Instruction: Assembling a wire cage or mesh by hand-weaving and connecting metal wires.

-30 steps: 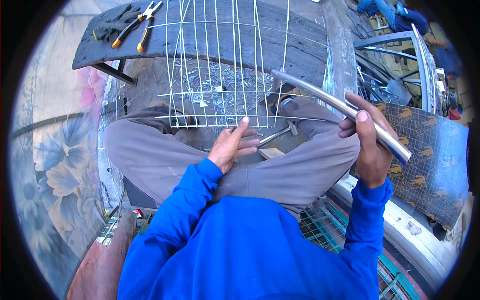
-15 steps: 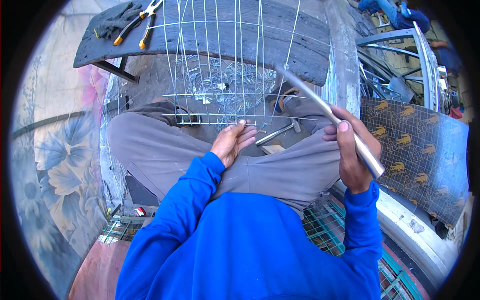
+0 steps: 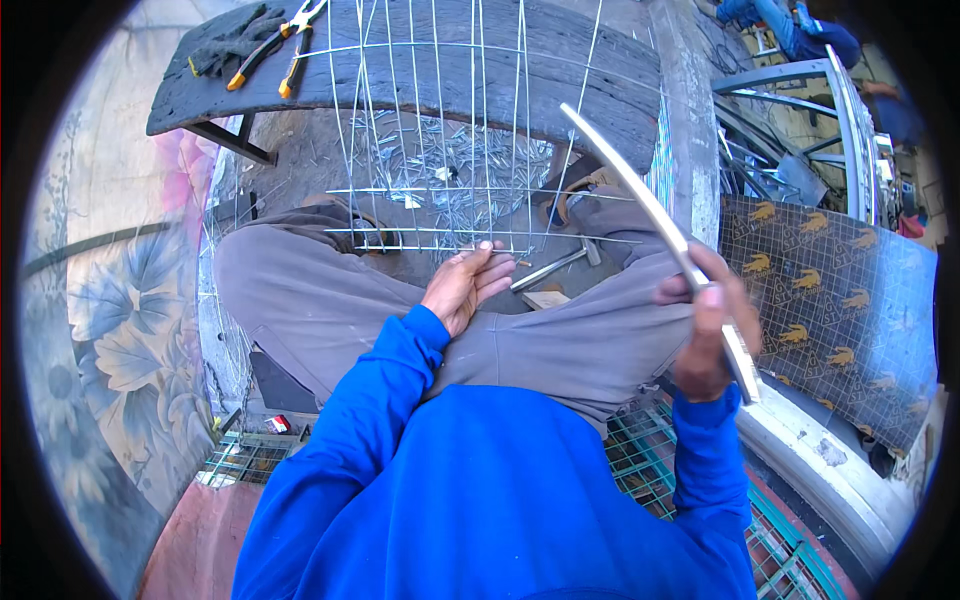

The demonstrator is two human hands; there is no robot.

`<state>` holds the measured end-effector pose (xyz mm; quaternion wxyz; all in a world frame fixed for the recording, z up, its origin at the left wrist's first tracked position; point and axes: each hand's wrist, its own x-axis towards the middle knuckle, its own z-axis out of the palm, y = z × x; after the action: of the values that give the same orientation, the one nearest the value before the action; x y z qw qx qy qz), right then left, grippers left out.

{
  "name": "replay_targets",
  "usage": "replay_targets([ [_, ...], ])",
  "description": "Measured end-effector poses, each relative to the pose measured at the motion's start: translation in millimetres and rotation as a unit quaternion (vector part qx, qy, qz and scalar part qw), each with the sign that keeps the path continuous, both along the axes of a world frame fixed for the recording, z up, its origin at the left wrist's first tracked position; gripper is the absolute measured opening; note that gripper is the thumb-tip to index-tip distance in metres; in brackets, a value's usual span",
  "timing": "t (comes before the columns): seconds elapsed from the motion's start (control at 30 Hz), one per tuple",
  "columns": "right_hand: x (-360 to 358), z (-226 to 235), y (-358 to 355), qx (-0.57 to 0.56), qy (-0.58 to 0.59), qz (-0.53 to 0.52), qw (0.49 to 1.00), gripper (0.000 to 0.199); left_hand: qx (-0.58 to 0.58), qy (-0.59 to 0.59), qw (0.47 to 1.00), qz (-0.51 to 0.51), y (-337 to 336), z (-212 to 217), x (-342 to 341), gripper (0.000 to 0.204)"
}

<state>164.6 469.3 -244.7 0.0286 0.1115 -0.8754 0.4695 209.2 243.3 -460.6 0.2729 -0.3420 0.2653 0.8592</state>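
Observation:
My left hand point(image 3: 466, 285) is closed in a pinch, thumb on top, on the near edge of a wire grid point(image 3: 436, 120). Thin silvery wires run lengthwise away from me in this grid, crossed by several others. My right hand point(image 3: 708, 335), slightly blurred, grips a long silver metal bar point(image 3: 640, 190) near its lower end. The bar slants up and to the left, its far tip raised over the right part of the grid. Between my legs, a hammer point(image 3: 560, 266) lies on the ground next to a small wooden block point(image 3: 545, 299).
A dark wooden bench point(image 3: 590, 85) stands ahead under the grid. On its left lie pliers point(image 3: 270, 55) with orange-black handles and a dark glove point(image 3: 225, 52). Wire offcuts point(image 3: 440, 160) litter the ground. A metal frame point(image 3: 850, 130) and another person point(image 3: 815, 38) are at the far right.
The bar has swung to a steeper slant, its lower end coming toward me and its tip moving farther away. My right hand has dropped slightly toward me. My left hand stays almost still.

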Motion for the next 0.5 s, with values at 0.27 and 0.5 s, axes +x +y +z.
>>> replay_targets([
  [0.27,10,-9,-6,-0.043,-0.039,-0.046,0.997,0.030,-0.003,-0.019,1.000,-0.011,1,-6,6,0.037],
  [0.5,7,-10,-2,0.021,-0.192,-0.013,0.981,0.038,0.004,-0.026,1.000,-0.014,0,-10,6,0.037],
])
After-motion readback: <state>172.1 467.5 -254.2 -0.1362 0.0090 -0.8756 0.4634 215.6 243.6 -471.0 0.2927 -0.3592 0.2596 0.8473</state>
